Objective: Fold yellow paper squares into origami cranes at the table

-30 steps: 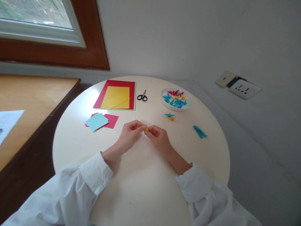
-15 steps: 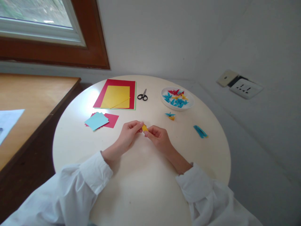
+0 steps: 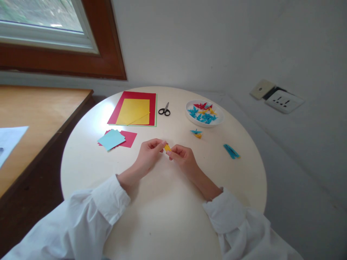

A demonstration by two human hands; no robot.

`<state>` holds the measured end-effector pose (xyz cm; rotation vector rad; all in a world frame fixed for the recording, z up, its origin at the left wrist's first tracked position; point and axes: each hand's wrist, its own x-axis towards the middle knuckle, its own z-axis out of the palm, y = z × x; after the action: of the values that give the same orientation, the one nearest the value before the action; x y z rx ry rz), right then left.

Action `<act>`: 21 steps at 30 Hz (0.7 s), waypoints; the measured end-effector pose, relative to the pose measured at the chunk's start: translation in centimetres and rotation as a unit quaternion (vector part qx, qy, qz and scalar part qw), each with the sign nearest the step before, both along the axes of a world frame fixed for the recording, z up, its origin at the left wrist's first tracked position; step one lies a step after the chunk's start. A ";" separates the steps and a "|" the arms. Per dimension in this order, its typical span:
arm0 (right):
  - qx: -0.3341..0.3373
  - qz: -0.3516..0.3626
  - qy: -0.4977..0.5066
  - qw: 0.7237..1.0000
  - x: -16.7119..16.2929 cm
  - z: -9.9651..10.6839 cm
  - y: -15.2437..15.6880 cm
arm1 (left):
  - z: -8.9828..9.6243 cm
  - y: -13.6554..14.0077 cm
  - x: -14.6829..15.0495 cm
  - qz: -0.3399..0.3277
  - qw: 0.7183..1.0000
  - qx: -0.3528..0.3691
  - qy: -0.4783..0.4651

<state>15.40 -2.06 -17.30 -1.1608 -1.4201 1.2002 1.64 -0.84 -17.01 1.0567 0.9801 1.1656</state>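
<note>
Between both hands is a small folded piece of yellow paper [image 3: 167, 147], held over the middle of the table. My left hand [image 3: 150, 153] pinches its upper left end between thumb and fingers. At its lower right end, my right hand [image 3: 183, 157] grips it the same way. Fingertips cover part of the paper, so its exact fold is hidden. Beyond my right hand lie a blue and a yellow paper crane [image 3: 196, 133], side by side. A white round dish [image 3: 205, 125] holds several red, blue and yellow paper cranes.
Scissors [image 3: 164, 109] with black handles lie beside the red and yellow paper sheets [image 3: 132, 108]. Light blue and red paper squares [image 3: 111, 139] are stacked at left. Folded blue strips [image 3: 231, 151] rest near the right rim of the round white table [image 3: 162, 224].
Both hands keep their hold on the yellow paper, which has shifted very slightly. Everything else stays where it was.
</note>
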 end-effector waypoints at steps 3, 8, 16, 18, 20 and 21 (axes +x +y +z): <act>0.000 -0.003 0.003 1.000 0.1 0.0 0.0 | 0.1 0.2 -0.2 -0.007 1.000 0.009 0.016; -0.001 0.016 0.013 1.000 0.2 0.2 -0.1 | 0.1 0.2 -0.5 -0.049 0.994 0.047 0.087; 0.010 0.067 0.005 0.998 0.2 0.4 -0.3 | 0.0 -0.1 -0.3 -0.148 0.988 0.034 0.038; 0.013 0.086 0.009 0.996 0.2 0.5 -0.3 | 0.0 -0.1 -0.3 -0.167 0.985 0.027 0.013; 0.005 0.102 0.011 0.995 0.2 0.5 -0.3 | 0.1 -0.1 -0.3 -0.184 0.983 0.012 -0.007; -0.001 0.108 0.009 0.994 0.2 0.5 -0.4 | 0.1 -0.1 -0.3 -0.190 0.982 0.005 -0.015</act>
<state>15.58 -2.42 -16.78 -1.0143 -1.5608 1.3583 1.33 -0.99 -16.91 1.1704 0.7088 0.8697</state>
